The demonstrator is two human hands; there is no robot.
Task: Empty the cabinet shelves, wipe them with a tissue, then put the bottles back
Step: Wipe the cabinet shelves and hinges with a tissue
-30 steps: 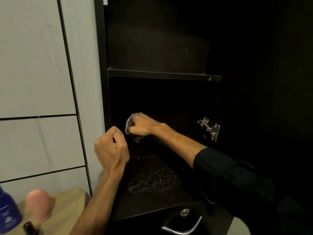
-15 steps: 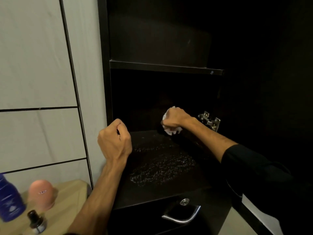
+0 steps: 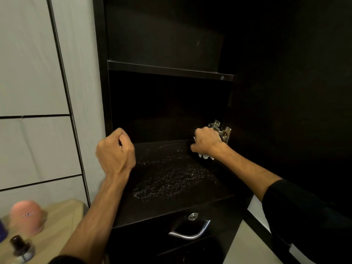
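Note:
The black cabinet stands open with bare shelves. Its lower shelf point(image 3: 171, 187) carries a patch of pale streaks in the middle. At that shelf's back right corner my right hand point(image 3: 206, 142) grips a crumpled white tissue point(image 3: 204, 156) against the surface. My left hand point(image 3: 115, 151) hovers as an empty fist in front of the shelf's left side. The upper shelf point(image 3: 169, 70) shows only its front edge. A pink bottle point(image 3: 26, 216), a small dark-capped bottle point(image 3: 20, 246) and the edge of a blue bottle point(image 3: 2, 231) stand on a beige table point(image 3: 61, 221) at the lower left.
A metal hinge point(image 3: 221, 130) sits on the cabinet's right wall just behind my right hand. Below the lower shelf is a drawer with a silver handle point(image 3: 190, 233) and a lock point(image 3: 192, 216). A pale panelled wall point(image 3: 34, 73) runs along the left.
My right hand has slid the tissue from the shelf's back left across to the back right corner. My left fist stays near the shelf's left side. The camera view shifted slightly.

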